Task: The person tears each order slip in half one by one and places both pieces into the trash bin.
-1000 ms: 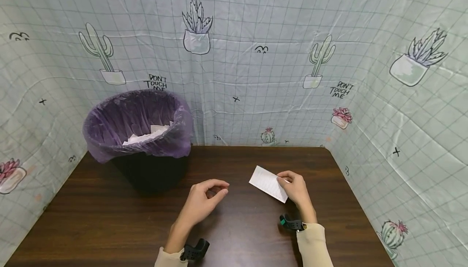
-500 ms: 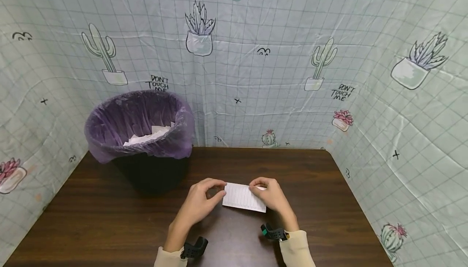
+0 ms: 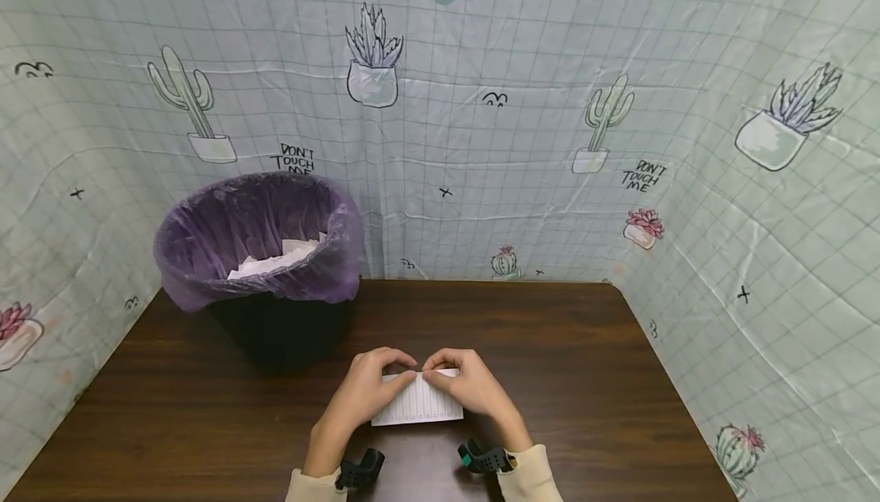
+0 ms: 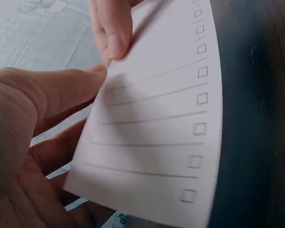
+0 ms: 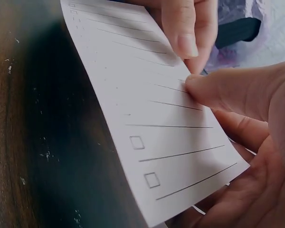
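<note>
A white slip of paper, printed with ruled lines and a row of small check boxes, is held above the brown table between both hands. My left hand pinches its far edge near the middle, thumb on the printed face. Right beside it, my right hand pinches the same edge, the two thumb tips almost meeting. In the left wrist view the paper bows slightly, with the fingers behind it. The right wrist view shows the thumb at the paper's edge, other fingers partly hidden behind the sheet.
A black bin lined with a purple bag stands on the table at the back left. White paper pieces lie inside it. A cactus-print cloth hangs around the back and sides.
My right hand has brought the paper leftward and nearer to the body, from the right side to the left hand. The left hand, empty earlier, now pinches the paper's edge too.
</note>
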Tool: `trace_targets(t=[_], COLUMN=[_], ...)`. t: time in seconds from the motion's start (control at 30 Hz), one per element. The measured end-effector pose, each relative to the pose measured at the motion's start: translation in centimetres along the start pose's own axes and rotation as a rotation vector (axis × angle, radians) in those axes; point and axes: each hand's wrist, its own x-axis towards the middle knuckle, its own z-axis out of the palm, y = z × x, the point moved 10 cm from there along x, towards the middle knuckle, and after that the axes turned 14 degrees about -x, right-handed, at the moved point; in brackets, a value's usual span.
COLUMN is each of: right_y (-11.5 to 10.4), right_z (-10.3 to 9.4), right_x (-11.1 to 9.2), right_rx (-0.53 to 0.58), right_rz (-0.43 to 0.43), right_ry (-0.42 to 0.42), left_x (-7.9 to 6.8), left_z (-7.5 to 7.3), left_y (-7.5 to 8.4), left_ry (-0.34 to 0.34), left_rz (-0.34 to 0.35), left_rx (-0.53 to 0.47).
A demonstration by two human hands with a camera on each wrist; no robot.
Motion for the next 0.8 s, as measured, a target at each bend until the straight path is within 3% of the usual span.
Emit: trace_targets(t=[0.3,0.5,0.8], right_y=[0.2,-0.1,-0.3], right_z=[-0.7,0.1,-0.3], right_x=[-0.4,-0.4,-0.4], right_rx=[0.039,0.074,0.061], right_rz=[-0.004,-0.011,-0.009], right_ry=[0.014,-0.009,0.011], left_x=[0.2,0.1,0.4], left_z=[0.5,0.6,0.6], left_y=[-0.5,-0.9,-1.0], left_ry=[0.003,0.002,-0.001], left_rz=[-0.038,-0.054,-0.071], left_rx=[-0.013,-0.02,-0.03])
